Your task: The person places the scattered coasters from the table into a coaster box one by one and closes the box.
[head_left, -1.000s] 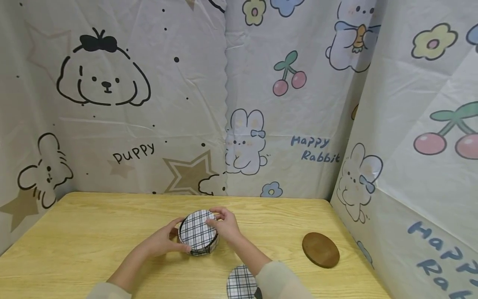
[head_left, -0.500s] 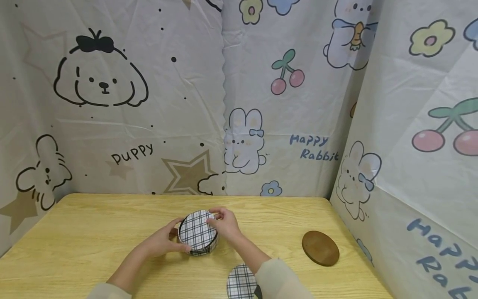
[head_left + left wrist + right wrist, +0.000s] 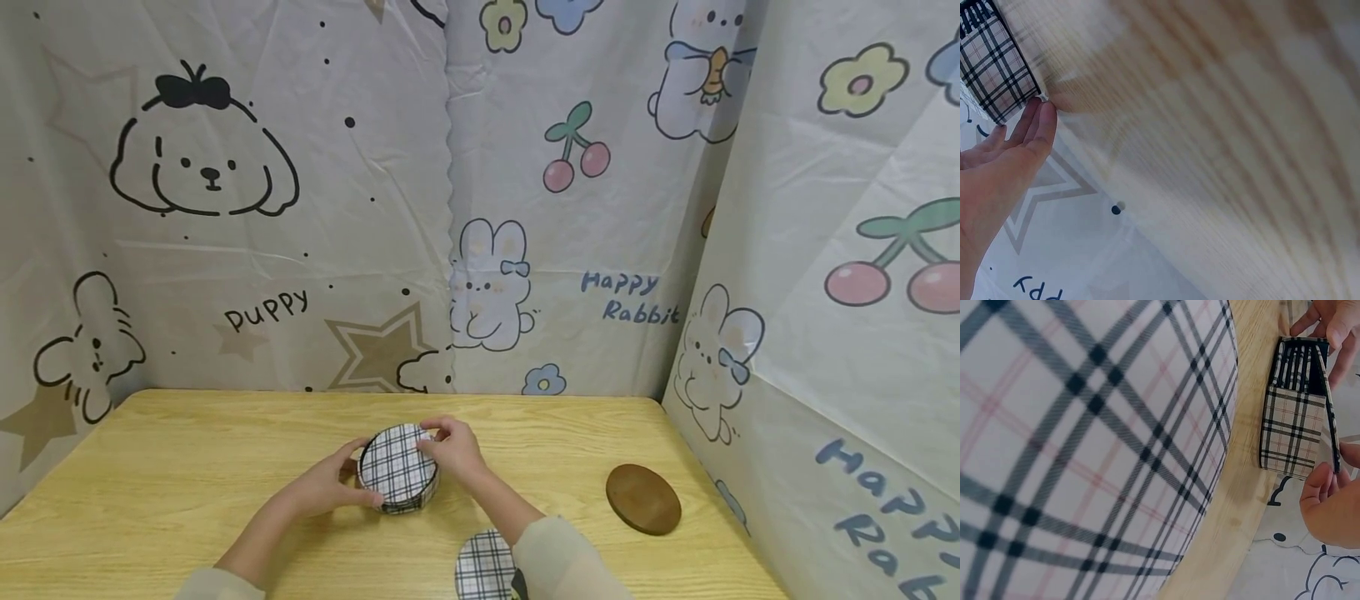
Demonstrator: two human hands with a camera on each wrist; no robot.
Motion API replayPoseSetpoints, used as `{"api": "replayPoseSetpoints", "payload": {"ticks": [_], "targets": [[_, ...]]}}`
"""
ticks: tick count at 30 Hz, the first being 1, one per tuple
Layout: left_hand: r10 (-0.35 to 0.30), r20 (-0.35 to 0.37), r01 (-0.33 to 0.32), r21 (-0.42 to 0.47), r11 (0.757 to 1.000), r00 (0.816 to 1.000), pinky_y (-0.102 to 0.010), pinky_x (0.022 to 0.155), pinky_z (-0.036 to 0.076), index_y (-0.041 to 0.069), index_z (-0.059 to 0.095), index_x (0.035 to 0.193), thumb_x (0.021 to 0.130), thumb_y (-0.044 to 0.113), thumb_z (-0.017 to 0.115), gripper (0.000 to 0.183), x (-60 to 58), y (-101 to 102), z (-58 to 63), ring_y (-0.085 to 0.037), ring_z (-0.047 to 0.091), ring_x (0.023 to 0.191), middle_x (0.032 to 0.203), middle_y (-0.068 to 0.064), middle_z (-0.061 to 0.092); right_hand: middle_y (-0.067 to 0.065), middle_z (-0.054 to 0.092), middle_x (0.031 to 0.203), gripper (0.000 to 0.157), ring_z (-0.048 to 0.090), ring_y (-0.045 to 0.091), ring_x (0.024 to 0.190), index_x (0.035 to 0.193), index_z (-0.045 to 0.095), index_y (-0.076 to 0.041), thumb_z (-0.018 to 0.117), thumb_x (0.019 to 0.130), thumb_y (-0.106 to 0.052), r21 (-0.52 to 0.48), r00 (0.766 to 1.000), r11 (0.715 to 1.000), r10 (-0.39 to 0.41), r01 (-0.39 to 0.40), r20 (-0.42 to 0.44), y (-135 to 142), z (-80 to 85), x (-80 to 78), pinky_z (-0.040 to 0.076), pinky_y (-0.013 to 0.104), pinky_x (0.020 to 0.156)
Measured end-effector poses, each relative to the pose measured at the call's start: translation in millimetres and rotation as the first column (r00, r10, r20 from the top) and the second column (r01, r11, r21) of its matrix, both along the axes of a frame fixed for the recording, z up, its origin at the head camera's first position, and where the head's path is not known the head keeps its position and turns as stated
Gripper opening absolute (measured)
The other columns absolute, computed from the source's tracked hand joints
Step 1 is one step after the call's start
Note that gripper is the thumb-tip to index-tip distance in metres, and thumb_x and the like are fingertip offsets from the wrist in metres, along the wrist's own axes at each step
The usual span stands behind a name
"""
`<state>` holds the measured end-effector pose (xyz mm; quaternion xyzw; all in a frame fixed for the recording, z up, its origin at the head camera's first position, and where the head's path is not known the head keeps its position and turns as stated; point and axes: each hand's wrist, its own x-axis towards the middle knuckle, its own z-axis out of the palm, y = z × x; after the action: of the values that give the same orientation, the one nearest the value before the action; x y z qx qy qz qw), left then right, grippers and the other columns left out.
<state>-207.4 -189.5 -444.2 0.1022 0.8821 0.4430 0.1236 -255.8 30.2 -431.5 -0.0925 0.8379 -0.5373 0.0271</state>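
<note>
A round plaid coaster holder [image 3: 411, 503] stands on the table in front of me, with several coasters stacked inside, as the right wrist view shows through its side slot. My left hand [image 3: 324, 485] grips the holder from the left, thumb at the front and fingers behind. Between thumb and fingers, my right hand [image 3: 456, 452] pinches the edge of the top plaid coaster [image 3: 396, 461]. That coaster [image 3: 1327, 394] sits tilted at the holder's opening, its pinched side raised above the stack. In the left wrist view, fingertips [image 3: 1047, 112] meet the holder's plaid wall [image 3: 997, 69].
Another plaid coaster [image 3: 482, 567] lies on the wooden table [image 3: 225, 437] near my right sleeve, partly covered by it. A brown round disc [image 3: 643, 500] lies farther right. Printed cloth [image 3: 360, 208] hangs behind the table and along its right side.
</note>
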Motion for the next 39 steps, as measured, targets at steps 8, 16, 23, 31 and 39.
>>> {"api": "replayPoseSetpoints", "payload": {"ticks": [8,16,23,31,39], "targets": [[-0.003,0.005,0.003,-0.001,1.000,1.000,-0.064,0.100,0.034,0.005,0.019,0.148,0.074,0.039,0.078,0.100,-0.1,1.0,-1.8,-0.042,0.046,0.122,0.129,-0.024,0.051,0.000,0.047,0.075,0.028,0.041,0.013,0.067,0.111,0.067,-0.005,0.069,0.083,-0.010,0.065,1.000,0.998,0.019,-0.020,0.008,0.7,-2.1,1.1,0.035,0.021,0.053],[0.005,0.004,-0.005,-0.006,1.000,1.000,-0.063,0.099,0.036,0.006,0.020,0.148,0.073,0.039,0.079,0.100,0.2,1.2,-1.4,-0.040,0.047,0.121,0.128,-0.023,0.052,0.004,0.053,0.082,0.029,0.043,0.012,0.069,0.114,0.066,-0.002,0.067,0.086,-0.010,0.116,0.998,0.992,0.057,-0.053,-0.038,-0.6,-9.1,-2.8,0.037,0.021,0.053],[-0.002,-0.003,0.002,-0.004,1.000,1.000,-0.063,0.099,0.036,0.006,0.020,0.147,0.073,0.038,0.079,0.100,0.4,1.4,-0.4,-0.040,0.047,0.121,0.128,-0.023,0.052,0.006,0.061,0.090,0.030,0.043,0.011,0.065,0.113,0.067,-0.003,0.068,0.085,-0.013,0.164,0.997,0.985,0.066,-0.059,-0.039,3.1,-6.5,-2.3,0.038,0.020,0.050],[0.006,-0.012,-0.006,-0.017,1.000,1.000,-0.064,0.099,0.035,0.006,0.020,0.147,0.073,0.039,0.079,0.101,0.3,-0.2,1.7,-0.041,0.047,0.121,0.129,-0.025,0.051,0.014,0.066,0.109,0.036,0.058,0.022,0.093,0.115,0.065,0.000,0.069,0.081,-0.008,0.294,0.987,0.945,0.157,-0.142,-0.027,6.4,5.5,-2.3,0.049,0.028,0.066],[0.006,-0.008,-0.006,-0.019,1.000,1.000,-0.062,0.100,0.035,0.005,0.020,0.147,0.073,0.039,0.079,0.101,0.9,1.7,1.1,-0.038,0.048,0.120,0.127,-0.022,0.053,0.013,0.060,0.109,0.029,0.055,0.025,0.102,0.109,0.069,0.000,0.068,0.081,-0.009,0.336,0.976,0.928,0.200,-0.161,-0.085,10.4,0.1,-0.5,0.049,0.034,0.078]]}}
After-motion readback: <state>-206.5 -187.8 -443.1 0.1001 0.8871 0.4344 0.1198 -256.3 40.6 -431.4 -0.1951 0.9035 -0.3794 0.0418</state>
